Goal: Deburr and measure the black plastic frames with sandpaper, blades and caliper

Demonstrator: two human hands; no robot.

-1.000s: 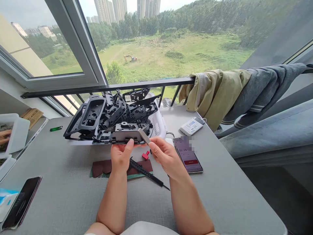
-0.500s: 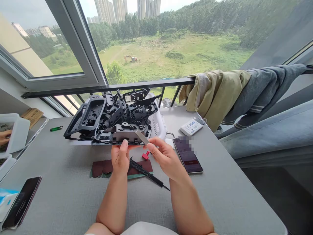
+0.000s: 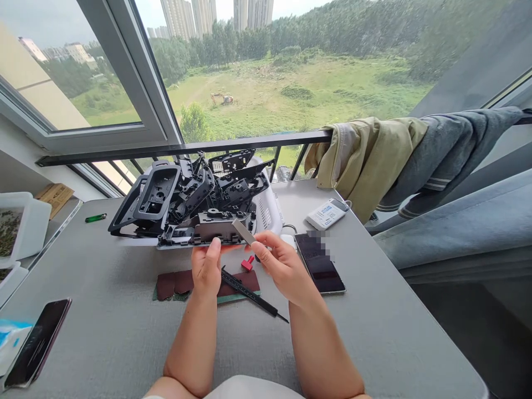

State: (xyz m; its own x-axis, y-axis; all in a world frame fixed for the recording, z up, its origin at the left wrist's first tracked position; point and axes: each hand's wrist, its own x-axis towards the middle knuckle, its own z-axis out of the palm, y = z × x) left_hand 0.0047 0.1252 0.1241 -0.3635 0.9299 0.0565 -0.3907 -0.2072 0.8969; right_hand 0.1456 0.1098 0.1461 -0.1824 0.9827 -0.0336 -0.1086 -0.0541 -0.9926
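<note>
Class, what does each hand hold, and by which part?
The left hand holds a black plastic part by its near edge; the right hand holds a flat grey strip by its near end.

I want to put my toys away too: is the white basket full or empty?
Full: black plastic parts are heaped above the white basket's rim. Its bottom is hidden.

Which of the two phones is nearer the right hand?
The phone just right of the right hand; the other phone lies far left, beside a blue-and-white packet.
</note>
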